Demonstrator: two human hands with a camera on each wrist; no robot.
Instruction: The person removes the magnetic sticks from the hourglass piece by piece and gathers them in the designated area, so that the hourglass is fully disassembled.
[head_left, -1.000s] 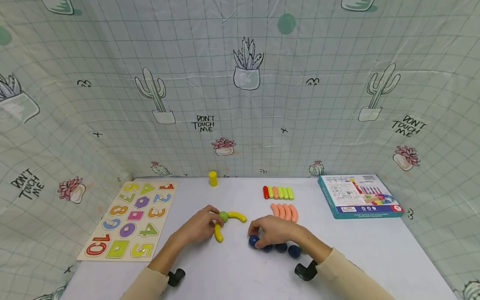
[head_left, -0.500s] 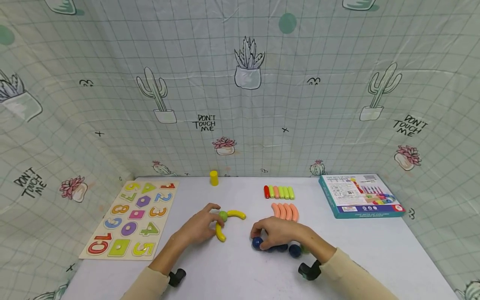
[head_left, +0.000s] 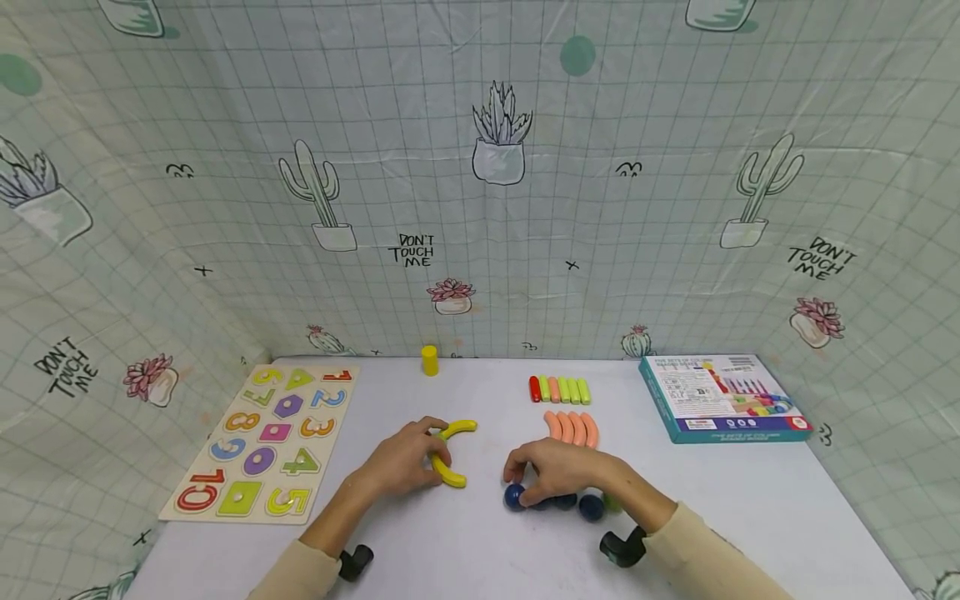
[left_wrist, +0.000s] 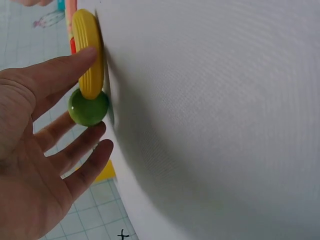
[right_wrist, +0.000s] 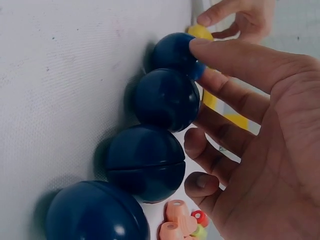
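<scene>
My left hand [head_left: 408, 458] pinches a pair of yellow curved beads between thumb and fingers. One curved bead [head_left: 461, 426] points away and the other curved bead [head_left: 452, 477] toward me. In the left wrist view the thumb presses on a ridged yellow bead [left_wrist: 83, 27], with a green ball bead [left_wrist: 87, 111] against its end; the head view mostly hides that ball. With thumb and index finger, my right hand [head_left: 555, 468] holds the end blue ball bead [right_wrist: 172, 52]. Several blue ball beads [right_wrist: 145, 162] stand in a row beside its other fingers.
Pink curved beads [head_left: 572, 429] lie beyond the right hand, behind them short red, green and pink bars [head_left: 559, 390]. A number puzzle board [head_left: 258, 442] is at left, a boxed set [head_left: 723, 400] at right. A yellow cylinder [head_left: 430, 361] stands near the back edge.
The yellow curved beads have swung into a C shape, and the left hand now covers the green ball bead. The right hand stays on the end blue ball bead, shifted slightly right and nearer.
</scene>
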